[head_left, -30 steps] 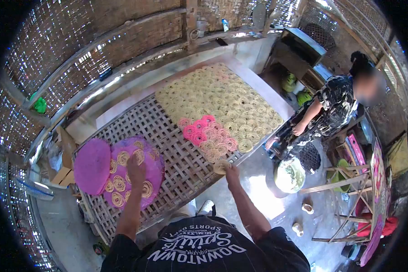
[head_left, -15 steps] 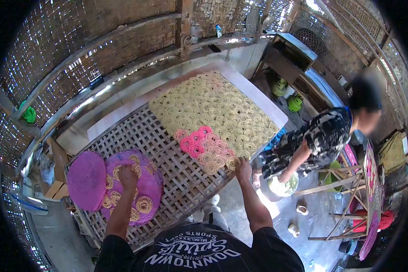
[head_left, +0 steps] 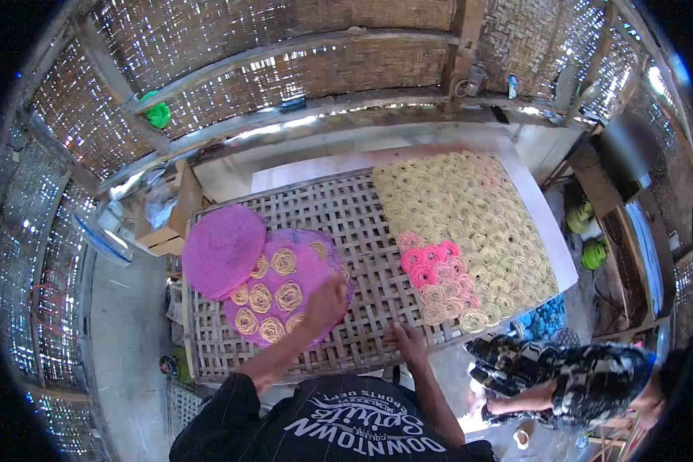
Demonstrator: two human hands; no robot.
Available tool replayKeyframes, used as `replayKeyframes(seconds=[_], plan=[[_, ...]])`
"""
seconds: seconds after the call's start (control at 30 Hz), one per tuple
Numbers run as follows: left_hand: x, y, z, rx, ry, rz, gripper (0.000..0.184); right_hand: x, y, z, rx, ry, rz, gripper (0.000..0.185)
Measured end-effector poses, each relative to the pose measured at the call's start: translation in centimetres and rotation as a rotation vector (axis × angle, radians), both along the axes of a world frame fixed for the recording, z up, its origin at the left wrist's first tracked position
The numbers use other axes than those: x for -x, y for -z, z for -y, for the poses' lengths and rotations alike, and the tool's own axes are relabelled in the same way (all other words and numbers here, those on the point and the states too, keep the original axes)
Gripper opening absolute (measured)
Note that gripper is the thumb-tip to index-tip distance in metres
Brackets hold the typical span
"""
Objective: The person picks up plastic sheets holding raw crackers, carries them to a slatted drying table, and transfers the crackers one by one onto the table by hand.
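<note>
My left hand [head_left: 327, 300] is over the right part of a round purple mesh disc [head_left: 273, 302], its fingers smeared by motion. Several pale coiled noodle nests [head_left: 259, 298] lie spread on that disc. A second purple disc [head_left: 223, 250] overlaps its upper left and carries no nests. Near the lattice's front edge, my right hand [head_left: 406, 340] has its fingers apart and nothing visible in them. To its right is the corner of a dense block of pale nests [head_left: 462, 200], with a bright pink group [head_left: 431, 263] at the block's left side.
A woven bamboo lattice [head_left: 362, 289] supports the discs and many nests. Along the left stands a cardboard box [head_left: 175, 208]. Another person in patterned clothes [head_left: 585, 385] is close at the lower right. Green gas cylinders [head_left: 591, 252] stand by the right wall.
The view has swung left. My right hand has come away from the corner nest and moved left over the lattice. My left hand has shifted right across the disc.
</note>
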State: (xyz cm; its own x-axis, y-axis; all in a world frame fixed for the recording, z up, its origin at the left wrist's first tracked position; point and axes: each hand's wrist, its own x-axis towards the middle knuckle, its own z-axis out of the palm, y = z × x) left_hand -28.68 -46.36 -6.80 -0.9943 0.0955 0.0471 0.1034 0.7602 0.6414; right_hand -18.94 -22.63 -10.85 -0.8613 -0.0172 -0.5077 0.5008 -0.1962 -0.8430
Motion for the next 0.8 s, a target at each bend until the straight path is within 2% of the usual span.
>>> replayKeyframes(seconds=[0.07,0.1,0.17,0.23,0.27,0.3,0.33,0.37,0.4,0.43,0.47,0.5,0.6,0.7,0.8], plan=[[-3.6,3.7,-1.2,-0.258,0.457,-0.007,0.029,0.8,1.0,1.4,0.387,0.056,0.215,0.033],[-4.2,2.0,-1.7,-0.237,0.553,-0.074,0.032,0.8,2.0,1.5,0.573,0.106,0.323,0.034],[-5.2,-3.5,-3.2,-0.227,0.788,-0.210,0.038,1.1,6.1,0.7,0.309,0.141,0.226,0.029],[-4.3,-0.6,-0.3,-0.244,0.388,-0.158,0.042,-0.7,6.7,-1.3,0.101,0.236,0.116,0.027],[-3.2,2.7,1.8,-0.143,0.166,-0.230,0.043,-1.1,5.1,-2.2,0.028,0.288,0.040,0.026],[-2.4,4.2,4.8,-0.081,-0.091,-0.104,0.045,-1.2,4.0,-3.1,-0.044,0.327,-0.038,0.026],[-1.7,6.5,8.0,-0.016,-0.147,-0.218,0.044,-1.5,3.9,-4.1,-0.167,0.335,-0.081,0.027],[-0.9,8.7,11.3,0.052,-0.212,-0.328,0.043,-1.7,3.7,-5.2,-0.416,0.305,-0.094,0.027],[-0.3,9.8,13.5,0.404,-0.158,-0.373,0.044,-1.9,3.7,-6.3,-0.661,0.267,-0.101,0.027],[-0.5,9.3,13.4,0.417,-0.094,-0.369,0.044,-1.9,3.5,-7.2,-0.906,0.221,-0.106,0.027],[-1.1,7.8,13.8,0.431,-0.031,-0.366,0.044,-1.8,1.6,-7.5,-0.940,0.218,-0.017,0.027],[-1.3,6.8,13.9,0.447,0.031,-0.363,0.044,-1.8,1.8,-8.0,-1.012,0.265,-0.087,0.027],[-1.4,6.0,12.9,0.373,-0.009,-0.390,0.034,-1.5,3.3,-9.7,-1.236,0.349,-0.319,0.027],[-0.5,6.0,12.6,0.345,-0.063,-0.418,0.028,-1.1,3.0,-11.0,-1.294,0.300,-0.211,0.025],[0.4,7.0,13.5,0.311,-0.047,-0.364,0.025,-1.1,1.8,-11.6,-1.428,0.272,-0.253,0.024]])
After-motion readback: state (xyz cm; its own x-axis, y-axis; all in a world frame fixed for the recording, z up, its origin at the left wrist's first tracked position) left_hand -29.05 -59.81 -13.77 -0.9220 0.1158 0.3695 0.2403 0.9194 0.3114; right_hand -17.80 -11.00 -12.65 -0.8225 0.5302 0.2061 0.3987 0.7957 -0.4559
